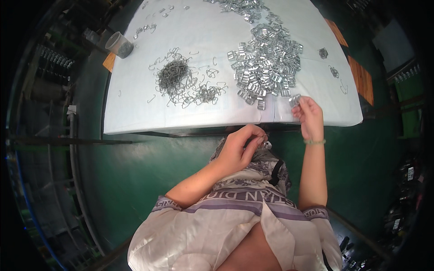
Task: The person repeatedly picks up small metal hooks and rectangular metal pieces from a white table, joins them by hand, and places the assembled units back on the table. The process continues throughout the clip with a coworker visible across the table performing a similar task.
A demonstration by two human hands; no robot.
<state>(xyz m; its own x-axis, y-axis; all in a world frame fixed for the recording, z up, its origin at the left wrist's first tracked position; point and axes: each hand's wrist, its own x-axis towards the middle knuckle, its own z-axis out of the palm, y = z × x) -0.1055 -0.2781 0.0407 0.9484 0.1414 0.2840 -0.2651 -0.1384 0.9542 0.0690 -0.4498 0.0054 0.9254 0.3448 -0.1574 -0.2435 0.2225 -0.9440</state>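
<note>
My right hand [310,118] is at the near edge of the white-covered table, its fingers pinching a small shiny metal clip [294,100]. That clip is close to the near end of a large heap of similar ribbed metal clips [269,58]. Just in front of the table edge, above my lap, my left hand [239,145] is closed with thumb and forefinger together. Another shiny metal clip [267,145] shows at its fingertips, partly hidden by them. Left of the clip heap lies a tangled pile of thin bent wire hooks [174,74], with loose ones scattered around it.
A clear plastic cup [119,44] with dark contents stands at the table's left edge. Small wire bunches [334,71] lie on the right side of the white tablecloth [217,115]. Wooden boards [360,81] jut out beyond the right edge. Shelving stands at far left.
</note>
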